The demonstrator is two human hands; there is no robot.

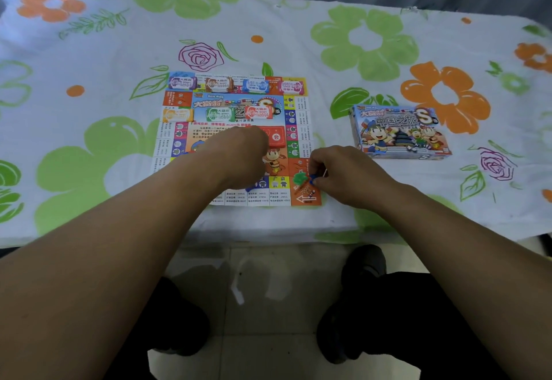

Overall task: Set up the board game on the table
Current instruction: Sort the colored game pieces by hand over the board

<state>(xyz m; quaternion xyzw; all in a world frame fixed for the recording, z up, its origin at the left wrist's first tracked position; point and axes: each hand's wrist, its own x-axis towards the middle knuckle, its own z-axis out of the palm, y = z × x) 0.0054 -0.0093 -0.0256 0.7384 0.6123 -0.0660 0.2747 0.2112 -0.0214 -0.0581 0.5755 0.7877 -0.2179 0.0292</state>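
The board [294, 124] lies flat on the bench [328, 51], which wears a flowered cloth, and sits close to the bench's near edge. Four money stacks line the board's far edge: purple [182, 82] at its far left corner, then brown [219, 84], blue [255, 85] and pink [292, 87] at its far right corner. An orange stack [177, 114] rests on the board's left edge, just nearer than the purple one. A green stack [220, 114] and a red stack [259, 112] lie side by side in the board's middle, toward the far side. A red deck [274, 136] sits just nearer than the red stack, partly hidden by the left hand [242, 155].

The left hand hangs over the board's middle with its back to the camera and its fingers curled under; its grip is hidden, so whether it holds anything cannot be told.

The right hand [343, 173] reaches over the board's near right corner. Its grip pinches a blue piece [313, 179] between thumb and fingertips, low over the orange corner square. A green piece [299, 178] stands on that same square, just left of the blue one.

The box [400, 131] lies closed, picture side up, well to the right of the board
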